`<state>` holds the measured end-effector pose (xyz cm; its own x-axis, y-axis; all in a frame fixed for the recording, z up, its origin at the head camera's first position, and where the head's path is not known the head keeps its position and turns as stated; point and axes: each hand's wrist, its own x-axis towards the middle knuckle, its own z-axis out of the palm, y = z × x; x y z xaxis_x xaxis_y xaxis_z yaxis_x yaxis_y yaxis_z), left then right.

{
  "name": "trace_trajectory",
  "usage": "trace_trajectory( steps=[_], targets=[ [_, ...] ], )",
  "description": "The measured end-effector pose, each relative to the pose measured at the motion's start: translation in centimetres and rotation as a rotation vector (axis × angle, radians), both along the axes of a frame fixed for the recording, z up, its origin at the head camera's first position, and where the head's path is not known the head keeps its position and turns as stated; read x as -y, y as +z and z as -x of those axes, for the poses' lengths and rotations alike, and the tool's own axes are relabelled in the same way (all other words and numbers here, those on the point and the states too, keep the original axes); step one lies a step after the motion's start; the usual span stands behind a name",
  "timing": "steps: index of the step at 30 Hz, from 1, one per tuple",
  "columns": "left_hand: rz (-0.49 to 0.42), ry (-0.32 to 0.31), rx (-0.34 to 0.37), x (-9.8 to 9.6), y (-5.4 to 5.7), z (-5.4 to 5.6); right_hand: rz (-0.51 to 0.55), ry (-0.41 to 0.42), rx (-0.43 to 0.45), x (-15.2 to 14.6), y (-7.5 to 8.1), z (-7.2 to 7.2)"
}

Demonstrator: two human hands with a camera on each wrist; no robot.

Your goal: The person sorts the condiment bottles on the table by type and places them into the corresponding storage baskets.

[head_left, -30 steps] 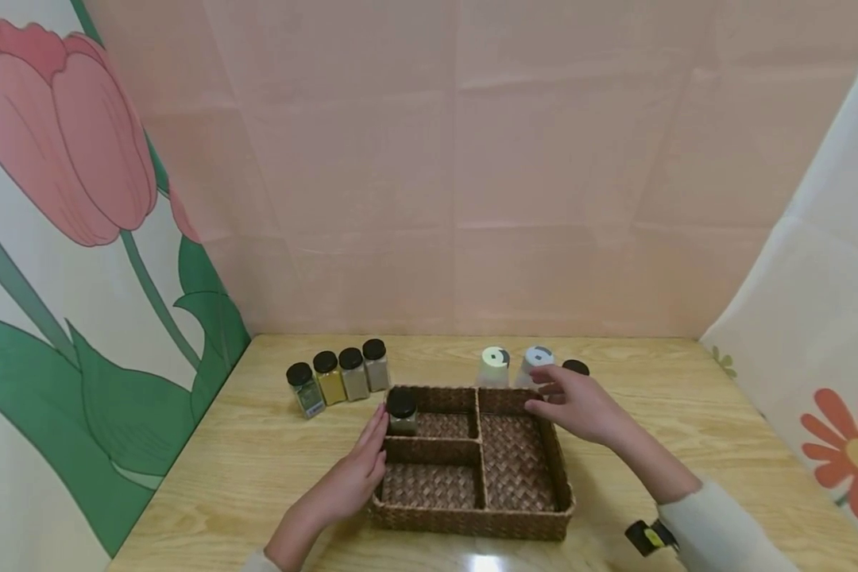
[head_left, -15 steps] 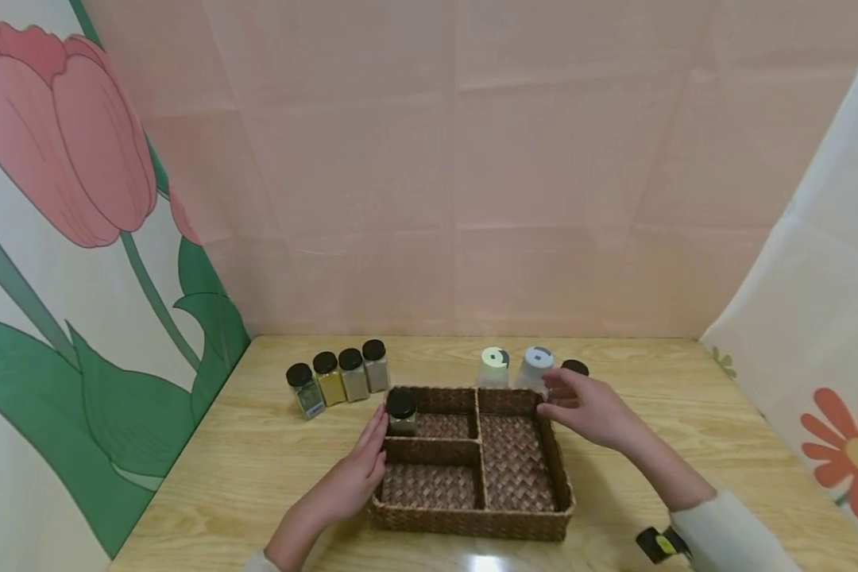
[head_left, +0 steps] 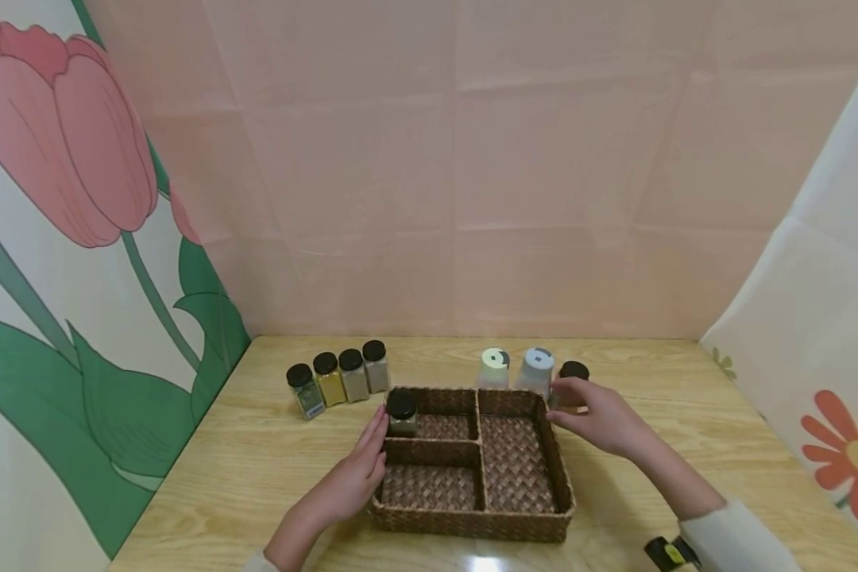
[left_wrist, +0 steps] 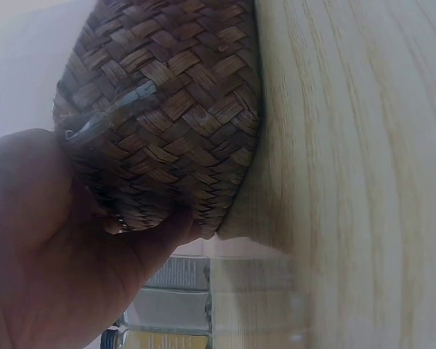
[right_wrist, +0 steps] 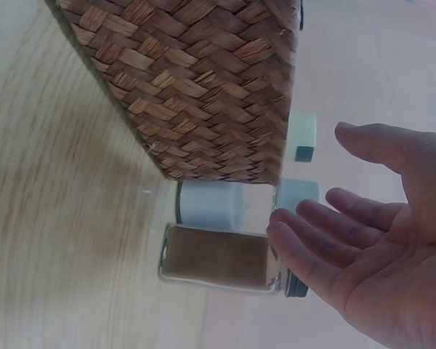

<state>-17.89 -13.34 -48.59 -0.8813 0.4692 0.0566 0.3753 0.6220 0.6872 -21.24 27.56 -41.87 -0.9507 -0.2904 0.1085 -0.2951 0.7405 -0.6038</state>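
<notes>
brown woven basket with three compartments [head_left: 518, 465] is sitting mid-tabletop [head_left: 243, 461], close to the front edge. left hand [head_left: 353, 481] is laid along the basket's left wall, fingers straight and touching it, not clenched. right hand [head_left: 600, 417] is loose and holding nothing, just off the basket's back right corner, fingers lightly bent beside a black-lidded clear glass jar with brown contents [right_wrist: 216, 257]. tough angle, so i can't really say if the fingertips touch it. two pale-capped containers [head_left: 539, 361] stand next to that jar toward the back edge. a black-lidded glass jar with greenish contents [head_left: 403, 405] is in the basket's back left corner, and four black-lidded glass jars [head_left: 332, 388] line up near the tabletop's back left corner.
</notes>
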Motion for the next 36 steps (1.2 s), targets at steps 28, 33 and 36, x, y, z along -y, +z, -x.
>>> trace_trajectory(
  steps=[28, 33, 36],
  targets=[
    [0.009, -0.004, -0.003, 0.0, -0.2, 0.1, -0.019, -0.033, -0.023, -2.9, -1.4, -0.1],
    [0.002, -0.008, 0.007, 0.0, -0.1, 0.2, -0.039, -0.056, -0.015, -3.4, -1.7, 0.0],
    [-0.002, -0.010, 0.012, 0.0, -0.2, 0.2, -0.044, -0.068, -0.019, -3.7, -1.8, 0.1]
  ],
)
